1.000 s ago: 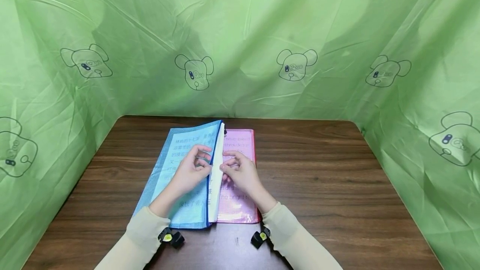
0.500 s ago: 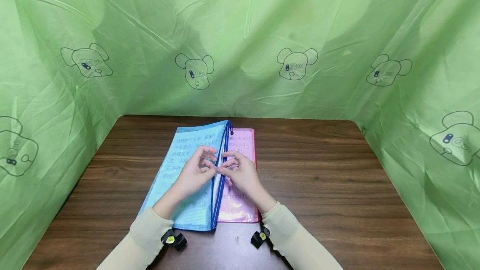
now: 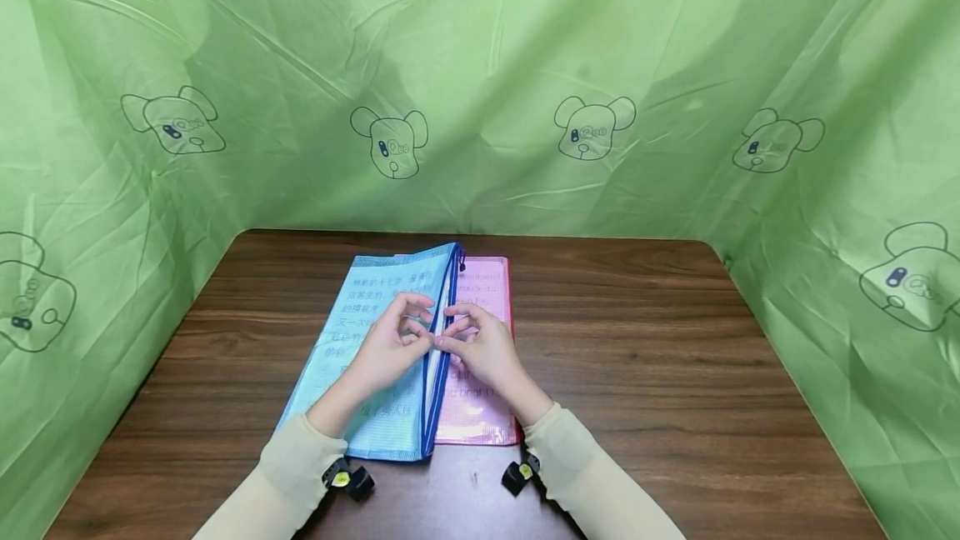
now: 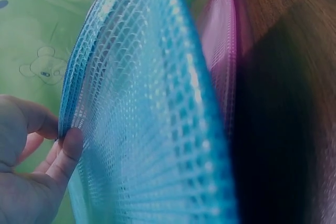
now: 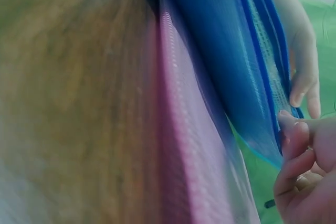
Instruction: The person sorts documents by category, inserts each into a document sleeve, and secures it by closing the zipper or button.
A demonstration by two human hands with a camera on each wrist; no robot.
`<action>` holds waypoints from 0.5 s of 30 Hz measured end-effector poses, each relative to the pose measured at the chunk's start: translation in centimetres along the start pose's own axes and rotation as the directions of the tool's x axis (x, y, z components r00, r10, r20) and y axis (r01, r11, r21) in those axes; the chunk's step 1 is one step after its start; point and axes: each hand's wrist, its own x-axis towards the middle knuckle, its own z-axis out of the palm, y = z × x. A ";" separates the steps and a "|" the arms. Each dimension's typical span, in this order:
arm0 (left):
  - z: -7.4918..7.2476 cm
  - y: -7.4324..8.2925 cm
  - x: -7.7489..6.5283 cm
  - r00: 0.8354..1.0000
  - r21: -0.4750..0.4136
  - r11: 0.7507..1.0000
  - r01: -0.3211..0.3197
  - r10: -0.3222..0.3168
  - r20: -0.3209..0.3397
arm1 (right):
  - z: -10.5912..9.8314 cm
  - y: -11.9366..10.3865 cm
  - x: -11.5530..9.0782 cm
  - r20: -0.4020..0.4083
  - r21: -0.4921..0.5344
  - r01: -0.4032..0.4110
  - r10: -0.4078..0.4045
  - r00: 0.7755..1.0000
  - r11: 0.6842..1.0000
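A blue mesh zipper pouch (image 3: 386,432) is propped up along its right side, with printed sheets showing through its front. At its dark blue zipper edge, the left hand (image 3: 390,340) pinches the left side of the opening between thumb and fingers. Opposite it, the right hand (image 3: 483,348) pinches the right side, the two hands' fingertips almost meeting. A narrow white strip of paper (image 3: 432,386) shows between the edges. Beneath lies a pink mesh pouch (image 3: 480,423) with printed text, partly covered by the blue one. The left wrist view shows the left hand (image 4: 37,166) gripping the blue rim.
Dark wooden table (image 3: 637,357) surrounds the pouches. A green cloth (image 3: 480,65) printed with bear heads encloses the back and both sides. A small dark zipper pull (image 3: 462,261) hangs at the blue pouch's upper right corner.
The blue pouch's opening and the left hand have shifted slightly right. The white paper that stood out at the opening is now mostly between the blue edges, and the right hand grips the near edge.
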 end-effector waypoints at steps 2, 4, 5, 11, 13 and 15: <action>0.0 0.1 0.0 1.000 0.014 1.000 0.008 -0.008 -0.008 | -0.3 0.0 0.1 -0.004 -0.006 0.003 -0.003 1.000 1.000; 0.0 0.0 0.0 1.000 0.024 1.000 0.015 -0.015 -0.014 | -0.7 -0.1 0.2 -0.009 -0.005 0.003 -0.003 1.000 1.000; 0.0 0.1 0.1 1.000 0.029 0.999 0.019 -0.018 -0.016 | -1.0 0.0 0.3 -0.011 -0.002 0.001 -0.001 1.000 1.000; 0.0 -0.1 0.1 0.998 0.061 0.997 0.053 -0.051 -0.035 | -2.4 0.2 0.7 -0.028 0.050 -0.038 0.039 0.999 0.998; 0.0 -0.1 0.1 0.997 0.072 0.995 0.067 -0.064 -0.041 | -2.9 0.3 0.8 -0.039 0.054 -0.050 0.052 0.998 0.997; 0.0 -0.1 0.1 0.996 0.088 0.993 0.081 -0.078 -0.041 | -3.4 0.5 1.0 -0.056 0.040 -0.058 0.060 0.997 0.998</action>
